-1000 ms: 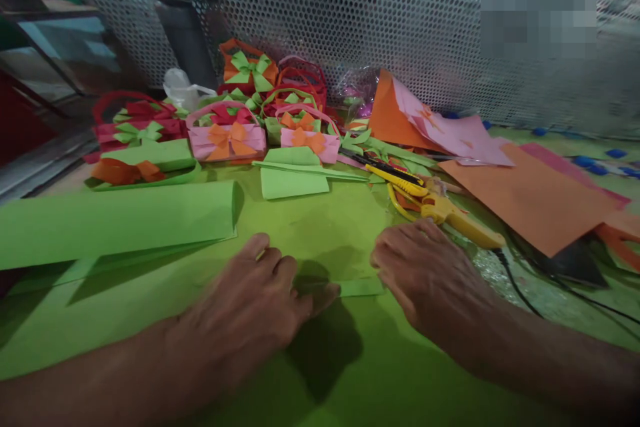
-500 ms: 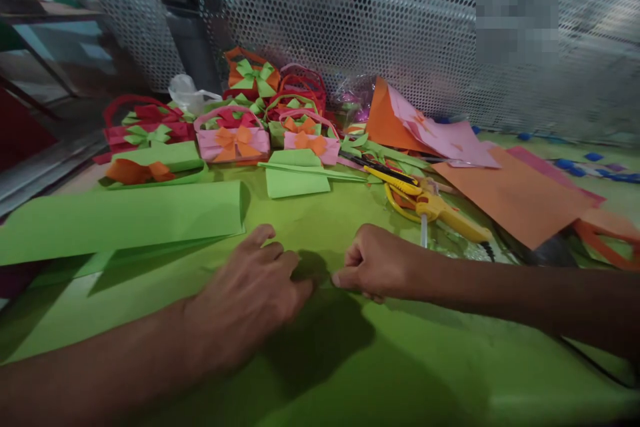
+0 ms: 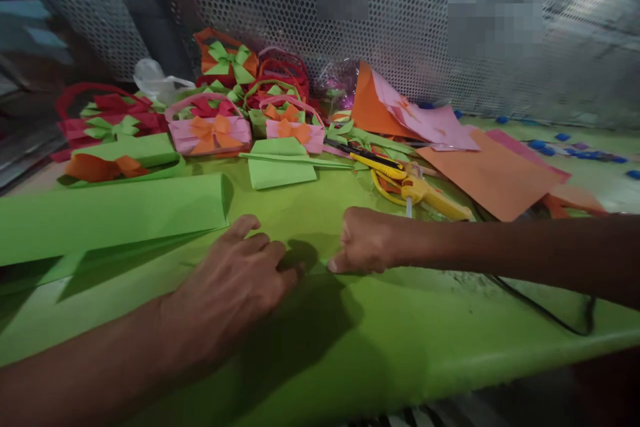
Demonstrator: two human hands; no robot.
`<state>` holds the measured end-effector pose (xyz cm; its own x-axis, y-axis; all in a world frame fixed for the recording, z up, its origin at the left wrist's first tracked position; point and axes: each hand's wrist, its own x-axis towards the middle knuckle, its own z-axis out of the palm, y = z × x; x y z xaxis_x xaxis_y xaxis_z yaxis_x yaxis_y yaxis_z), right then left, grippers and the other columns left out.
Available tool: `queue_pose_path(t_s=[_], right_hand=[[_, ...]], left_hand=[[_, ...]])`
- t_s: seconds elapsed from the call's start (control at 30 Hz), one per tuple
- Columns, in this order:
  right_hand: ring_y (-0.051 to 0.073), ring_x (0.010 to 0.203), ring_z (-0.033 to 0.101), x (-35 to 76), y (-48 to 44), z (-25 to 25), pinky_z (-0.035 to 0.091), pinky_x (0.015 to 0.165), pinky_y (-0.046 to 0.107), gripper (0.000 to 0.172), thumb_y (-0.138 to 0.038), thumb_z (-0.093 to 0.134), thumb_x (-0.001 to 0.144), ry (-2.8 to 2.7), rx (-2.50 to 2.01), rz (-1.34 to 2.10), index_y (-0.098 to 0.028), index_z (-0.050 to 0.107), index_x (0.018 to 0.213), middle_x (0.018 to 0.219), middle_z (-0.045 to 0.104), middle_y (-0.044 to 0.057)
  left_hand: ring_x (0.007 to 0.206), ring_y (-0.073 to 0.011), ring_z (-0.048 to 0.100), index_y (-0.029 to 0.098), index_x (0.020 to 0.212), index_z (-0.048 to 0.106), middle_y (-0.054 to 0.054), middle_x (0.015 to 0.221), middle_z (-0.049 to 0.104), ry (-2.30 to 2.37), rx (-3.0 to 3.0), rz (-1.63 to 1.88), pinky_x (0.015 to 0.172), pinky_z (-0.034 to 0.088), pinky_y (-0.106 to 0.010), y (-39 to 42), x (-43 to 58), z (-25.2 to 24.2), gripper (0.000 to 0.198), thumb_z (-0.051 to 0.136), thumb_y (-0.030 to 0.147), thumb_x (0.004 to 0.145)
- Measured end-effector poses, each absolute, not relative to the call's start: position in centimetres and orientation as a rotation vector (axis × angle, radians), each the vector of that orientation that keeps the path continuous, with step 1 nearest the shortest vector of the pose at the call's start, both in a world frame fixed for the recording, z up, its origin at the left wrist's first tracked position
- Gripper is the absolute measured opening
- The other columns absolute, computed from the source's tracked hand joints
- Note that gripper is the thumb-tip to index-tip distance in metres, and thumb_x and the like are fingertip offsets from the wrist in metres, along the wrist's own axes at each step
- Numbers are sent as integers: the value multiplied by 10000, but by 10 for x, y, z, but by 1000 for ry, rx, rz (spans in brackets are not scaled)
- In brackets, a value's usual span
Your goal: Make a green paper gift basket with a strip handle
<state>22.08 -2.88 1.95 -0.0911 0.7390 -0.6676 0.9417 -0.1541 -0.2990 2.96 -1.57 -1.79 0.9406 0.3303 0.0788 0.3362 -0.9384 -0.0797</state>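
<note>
My left hand (image 3: 237, 287) is low over the green tabletop (image 3: 380, 360), its fingers curled and its thumb reaching right. Facing it across a small gap, my right hand (image 3: 363, 241) is closed like a fist, thumb tip down near the surface. A faint line runs between the two thumbs; whether the hands grip anything is hidden. Left of my left hand lies a large folded green sheet (image 3: 115, 217). Beyond the hands is a smaller folded green paper (image 3: 283, 163). Behind my right forearm lie a yellow glue gun (image 3: 433, 197) and a yellow utility knife (image 3: 377, 165).
Several small paper bags with bows, such as a pink one (image 3: 213, 133), stand at the back before a perforated metal panel (image 3: 280, 7). A dark bottle (image 3: 157, 27) rises behind them. Orange sheets (image 3: 493, 170) lie at right. A black cord (image 3: 540, 310) runs beneath my right forearm.
The view has shifted, so the table's things appear farther left and slightly higher, and the front table edge shows. Both hands keep nearly the same pose, close together.
</note>
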Motion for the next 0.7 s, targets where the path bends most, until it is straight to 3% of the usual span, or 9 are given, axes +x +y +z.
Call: queue_pose_path(t_s=[0.5, 0.7], right_hand=[[90, 339, 453, 267, -70, 10, 306, 352, 192, 295, -216, 473, 705, 1801, 2101, -946, -160, 446, 417, 386, 504, 24], [88, 390, 504, 239, -55, 27, 328, 373, 173, 270, -244, 468, 741, 2116, 2005, -1082, -152, 494, 488, 444, 563, 17]], left_hand=[[561, -150, 456, 257, 929, 648, 5, 590, 550, -580, -2953, -87, 774, 323, -391, -19, 30, -19, 245, 464, 115, 850], [512, -147, 450, 236, 856, 658, 11, 545, 518, -506, -2916, -185, 717, 318, -380, -17, 30, -25, 237, 437, 148, 860]])
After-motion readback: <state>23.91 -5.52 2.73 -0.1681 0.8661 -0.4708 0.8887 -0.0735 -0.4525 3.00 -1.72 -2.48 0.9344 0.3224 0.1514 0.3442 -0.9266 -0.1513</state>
